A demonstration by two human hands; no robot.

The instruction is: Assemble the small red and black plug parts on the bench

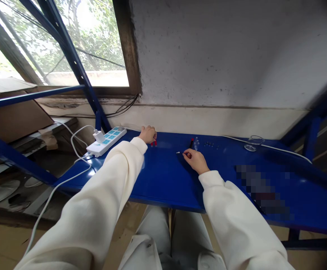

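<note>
My left hand (148, 134) is at the back of the blue table (163, 180), its fingers bent down and closed at one of two small red pieces (156, 143). The other red piece (152, 144) lies right beside it. Closer to me and to the right, my right hand (196, 161) pinches a small, thin white-tipped piece (178, 152), the tip pointing left. Just behind that hand are a small black tube with a red end (191, 142) and a cluster of clear plastic pieces (196, 143). What the pieces are exactly is too small to tell.
A white power strip (107, 141) with a plug (98, 135) sits at the back left, its cable running down the left side. Tiny clear parts (208, 144) and round clear dishes (249, 147) lie to the right. A blurred patch (261, 191) covers something at front right.
</note>
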